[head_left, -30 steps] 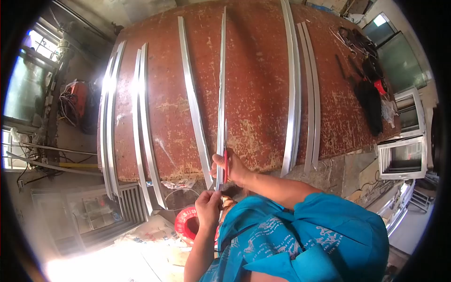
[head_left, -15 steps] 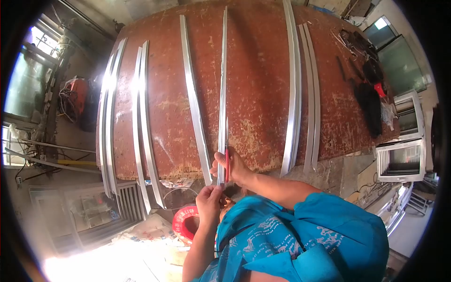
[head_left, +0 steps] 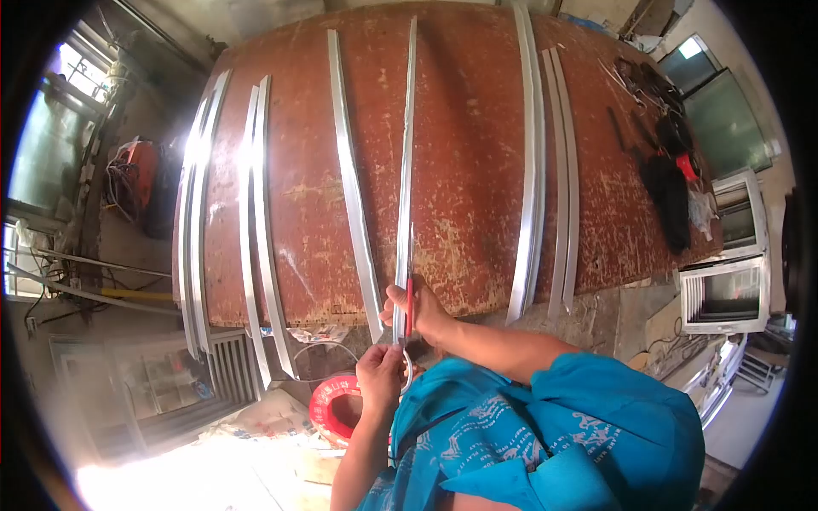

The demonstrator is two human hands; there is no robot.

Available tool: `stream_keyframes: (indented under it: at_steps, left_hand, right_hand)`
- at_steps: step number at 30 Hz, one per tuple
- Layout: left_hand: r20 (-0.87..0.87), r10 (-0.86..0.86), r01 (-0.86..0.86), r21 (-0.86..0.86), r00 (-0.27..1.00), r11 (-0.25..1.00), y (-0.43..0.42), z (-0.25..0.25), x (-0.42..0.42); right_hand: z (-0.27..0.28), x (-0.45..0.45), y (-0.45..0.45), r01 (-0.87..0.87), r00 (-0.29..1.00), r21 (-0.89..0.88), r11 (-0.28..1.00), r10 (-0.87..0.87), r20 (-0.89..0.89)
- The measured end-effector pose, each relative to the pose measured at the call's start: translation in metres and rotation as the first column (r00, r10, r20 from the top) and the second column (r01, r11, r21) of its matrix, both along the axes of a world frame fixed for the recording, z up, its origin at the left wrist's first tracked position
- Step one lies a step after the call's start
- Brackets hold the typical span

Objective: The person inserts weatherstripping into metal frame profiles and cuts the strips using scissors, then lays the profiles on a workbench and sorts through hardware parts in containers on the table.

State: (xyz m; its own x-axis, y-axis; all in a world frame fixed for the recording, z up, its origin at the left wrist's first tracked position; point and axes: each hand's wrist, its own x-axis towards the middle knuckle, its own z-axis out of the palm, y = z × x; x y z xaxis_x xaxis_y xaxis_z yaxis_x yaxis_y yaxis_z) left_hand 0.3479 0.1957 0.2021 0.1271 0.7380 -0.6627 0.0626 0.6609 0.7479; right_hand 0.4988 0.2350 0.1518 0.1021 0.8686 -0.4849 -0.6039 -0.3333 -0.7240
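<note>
My right hand (head_left: 429, 315) is closed around a red-handled tool (head_left: 410, 307) with a narrow pointed blade; whether it is a pair of scissors I cannot tell. The blade points away along a long, thin aluminium profile (head_left: 407, 162) lying on the table, and my fingers are at the profile's near part. Just below, at the profile's near end, my left hand (head_left: 381, 368) pinches a thin pale strip (head_left: 411, 368), which curls down beside the fingers. The exact pinch point is partly hidden. A red ring-shaped reel (head_left: 322, 407) with white lettering lies beside my left wrist.
The worn red-brown table (head_left: 469, 111) carries more aluminium profiles, left (head_left: 349, 170) and right (head_left: 532, 162), several overhanging its near edge. Dark tools and a black bag (head_left: 667, 200) lie at the right. Window frames (head_left: 724, 294) stand beyond; a wire (head_left: 328, 345) loops near the reel.
Both hands have shifted slightly toward my body, the red-handled tool moving with the right one. The pale strip's curl beside my left hand now shows more clearly.
</note>
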Motion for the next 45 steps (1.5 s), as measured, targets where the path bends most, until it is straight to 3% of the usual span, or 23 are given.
stream_keyframes:
  at_steps: [9, 11, 13, 15, 17, 19, 21, 23, 24, 25, 26, 28, 30, 34, 36, 38, 42, 45]
  left_hand:
    - [-0.127, -0.058, 0.075, 0.131, 0.990, 0.989, 0.004, -0.006, -0.003]
    - [-0.265, -0.096, 0.155, 0.210, 0.959, 0.965, 0.010, -0.001, 0.001]
    - [-0.246, -0.078, 0.118, 0.152, 0.966, 0.981, 0.013, 0.002, 0.004]
    - [-0.390, -0.074, 0.214, 0.329, 0.918, 0.920, 0.010, -0.002, 0.001]
    - [-0.552, -0.005, 0.388, 0.578, 0.834, 0.718, 0.008, 0.004, 0.004]
    - [-0.761, 0.095, 0.581, 0.563, 0.641, 0.588, 0.015, 0.007, 0.000]
    - [-0.603, 0.063, 0.371, 0.566, 0.795, 0.736, 0.023, -0.004, -0.008]
    - [-0.522, 0.074, 0.202, 0.452, 0.850, 0.869, 0.033, 0.012, -0.007]
    - [-0.524, 0.113, 0.205, 0.511, 0.844, 0.835, 0.036, 0.014, -0.010]
    - [-0.531, 0.119, 0.197, 0.501, 0.839, 0.843, 0.038, 0.013, -0.014]
    - [-0.530, 0.109, 0.201, 0.492, 0.841, 0.847, 0.039, 0.011, -0.018]
    - [-0.553, 0.079, 0.239, 0.480, 0.830, 0.844, 0.040, 0.011, -0.025]
    - [-0.495, 0.082, 0.185, 0.467, 0.865, 0.865, 0.041, 0.011, -0.026]
    - [-0.346, 0.088, 0.066, 0.410, 0.934, 0.910, 0.042, 0.021, -0.025]
    - [-0.320, 0.078, 0.056, 0.389, 0.944, 0.920, 0.043, 0.022, -0.026]
    - [-0.395, 0.051, 0.150, 0.461, 0.917, 0.875, 0.044, 0.019, -0.030]
    - [-0.400, 0.047, 0.156, 0.460, 0.915, 0.874, 0.046, 0.021, -0.031]
    - [-0.329, 0.037, 0.121, 0.449, 0.944, 0.885, 0.044, 0.019, -0.030]
  right_hand:
    - [0.008, -0.009, -0.008, 0.038, 0.999, -0.001, 0.999, -0.038, -0.010]
    - [0.009, -0.007, -0.003, 0.039, 0.999, 0.019, 0.999, -0.040, 0.009]
    - [0.013, -0.007, 0.003, 0.071, 0.997, 0.002, 0.997, -0.071, -0.025]
    - [0.005, -0.010, 0.009, 0.085, 0.996, -0.002, 0.996, -0.085, -0.019]
    - [0.000, -0.011, 0.017, 0.062, 0.998, -0.019, 0.998, -0.062, 0.011]
    - [0.011, -0.007, 0.022, -0.037, 0.999, -0.015, 0.999, 0.037, -0.015]
    - [0.004, 0.001, 0.021, -0.118, 0.985, 0.006, 0.993, 0.116, 0.127]
    - [0.035, 0.019, 0.013, -0.191, 0.962, 0.003, 0.982, 0.187, 0.197]
    - [0.044, 0.035, 0.008, -0.363, 0.869, -0.059, 0.930, 0.361, 0.339]
    - [0.044, 0.049, 0.000, -0.377, 0.866, -0.066, 0.924, 0.377, 0.329]
    - [0.044, 0.062, -0.008, -0.516, 0.856, -0.067, 0.854, 0.516, -0.016]
    - [0.052, 0.063, -0.019, -0.642, 0.720, -0.026, 0.766, 0.592, -0.361]
    - [0.066, 0.059, -0.029, -0.797, 0.601, -0.061, 0.601, 0.799, 0.030]
    - [0.070, 0.060, -0.021, -0.859, 0.511, -0.113, 0.499, 0.849, -0.136]
    - [0.075, 0.062, -0.018, -0.936, 0.332, -0.075, 0.345, 0.932, 0.147]
    - [0.075, 0.065, -0.016, -0.943, 0.319, -0.053, 0.328, 0.939, 0.132]
    - [0.076, 0.067, -0.014, -0.963, 0.253, -0.073, 0.260, 0.963, 0.097]
    - [0.074, 0.060, -0.009, -0.953, 0.289, -0.065, 0.295, 0.954, 0.082]
